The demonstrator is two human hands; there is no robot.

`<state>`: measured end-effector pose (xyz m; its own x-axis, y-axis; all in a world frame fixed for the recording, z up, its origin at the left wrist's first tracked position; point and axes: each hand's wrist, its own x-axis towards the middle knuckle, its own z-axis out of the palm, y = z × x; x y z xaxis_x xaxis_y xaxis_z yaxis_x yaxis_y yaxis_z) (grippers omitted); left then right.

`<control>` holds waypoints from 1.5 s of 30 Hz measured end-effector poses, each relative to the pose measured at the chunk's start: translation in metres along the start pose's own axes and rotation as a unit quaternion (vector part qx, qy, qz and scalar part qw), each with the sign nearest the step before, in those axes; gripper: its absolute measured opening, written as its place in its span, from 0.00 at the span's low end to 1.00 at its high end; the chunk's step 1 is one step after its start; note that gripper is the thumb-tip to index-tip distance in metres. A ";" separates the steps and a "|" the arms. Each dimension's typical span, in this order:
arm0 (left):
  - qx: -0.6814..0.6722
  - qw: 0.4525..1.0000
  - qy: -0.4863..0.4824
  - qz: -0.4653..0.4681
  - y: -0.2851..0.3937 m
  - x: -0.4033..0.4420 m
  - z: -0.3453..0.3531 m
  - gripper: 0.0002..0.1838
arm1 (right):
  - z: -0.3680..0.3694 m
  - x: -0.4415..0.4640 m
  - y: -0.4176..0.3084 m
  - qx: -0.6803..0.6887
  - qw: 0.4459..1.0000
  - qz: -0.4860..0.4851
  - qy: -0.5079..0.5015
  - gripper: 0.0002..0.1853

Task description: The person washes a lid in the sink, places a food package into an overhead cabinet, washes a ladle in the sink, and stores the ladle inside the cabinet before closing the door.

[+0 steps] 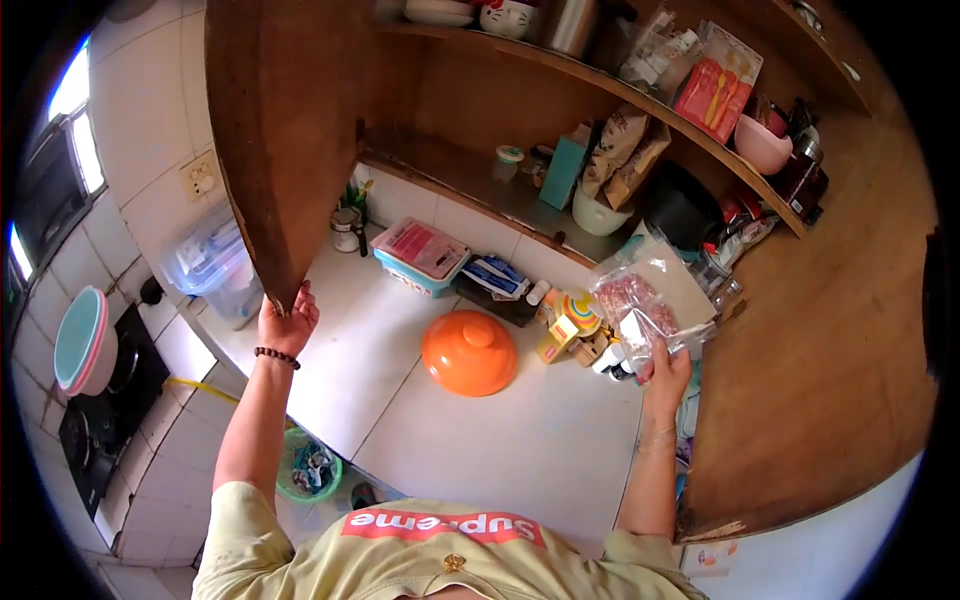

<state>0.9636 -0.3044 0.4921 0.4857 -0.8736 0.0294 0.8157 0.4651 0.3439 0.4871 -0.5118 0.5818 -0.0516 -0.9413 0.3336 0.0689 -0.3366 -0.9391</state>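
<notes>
My left hand, with a beaded bracelet at the wrist, grips the lower corner of the open wooden cabinet door. In my right hand is a clear plastic bag with small reddish pieces inside, pinched at its lower edge. The bag is raised in front of the right end of the cabinet's lower shelf and partly hides what lies behind it. A second cabinet door stands open to the right of that hand.
An orange domed lid lies on the white counter. Behind it are a pink-lidded box and small packages. The lower shelf bears paper bags, a teal box and a dark pot. A green basket stands below.
</notes>
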 end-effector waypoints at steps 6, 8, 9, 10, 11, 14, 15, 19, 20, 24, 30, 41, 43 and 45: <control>-0.002 1.000 -0.022 0.010 0.004 -0.008 0.003 0.23 | 0.018 0.014 -0.005 -0.083 0.996 -0.033 -0.009 0.09; -0.005 0.999 -0.037 0.004 0.006 -0.008 0.003 0.24 | 0.028 0.019 -0.011 -0.066 0.997 -0.046 -0.008 0.09; 0.004 0.999 -0.046 0.004 0.007 -0.008 0.003 0.24 | 0.033 0.021 -0.013 -0.048 0.997 -0.062 -0.008 0.10; 0.014 0.998 -0.055 0.004 0.008 -0.009 0.004 0.24 | 0.035 0.025 -0.012 -0.063 0.995 -0.076 -0.011 0.10; 0.013 0.999 -0.052 0.005 0.009 -0.010 0.004 0.24 | 0.037 0.029 -0.012 -0.064 0.995 -0.074 -0.014 0.10; 0.022 0.999 -0.042 0.009 0.008 -0.012 0.006 0.23 | 0.043 0.042 -0.011 -0.064 0.995 -0.070 -0.019 0.11; 0.024 0.999 -0.038 0.011 0.008 -0.012 0.006 0.23 | 0.045 0.047 -0.009 -0.062 0.994 -0.085 -0.019 0.11; 0.025 0.999 -0.032 0.009 0.009 -0.009 0.004 0.23 | 0.057 0.058 -0.014 -0.073 0.990 -0.119 -0.010 0.11; 0.034 0.999 -0.025 0.015 0.009 -0.009 0.004 0.23 | 0.060 0.060 -0.015 -0.063 0.989 -0.129 -0.016 0.11; 0.018 0.999 -0.015 0.021 0.008 -0.011 0.008 0.22 | 0.073 0.054 -0.022 -0.094 0.987 -0.122 -0.051 0.11; -0.001 0.999 -0.027 0.024 0.009 -0.011 0.005 0.22 | 0.097 0.045 -0.014 -0.088 0.983 -0.112 -0.113 0.11; -0.008 1.000 -0.021 0.011 0.007 -0.014 0.010 0.23 | 0.137 0.042 -0.011 -0.121 0.973 -0.091 -0.175 0.09; -0.011 1.000 -0.022 0.004 0.008 -0.014 0.011 0.23 | 0.145 0.049 -0.009 -0.137 0.968 -0.101 -0.183 0.09; -0.017 0.999 -0.030 -0.009 0.011 -0.013 0.010 0.23 | 0.156 0.059 -0.005 -0.125 0.969 -0.105 -0.184 0.08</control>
<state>0.9630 -0.2890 0.5049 0.4524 -0.8881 0.0809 0.8347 0.4536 0.3121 0.6396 -0.5693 0.6189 0.3233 -0.8137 0.4830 -0.1506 -0.5482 -0.8227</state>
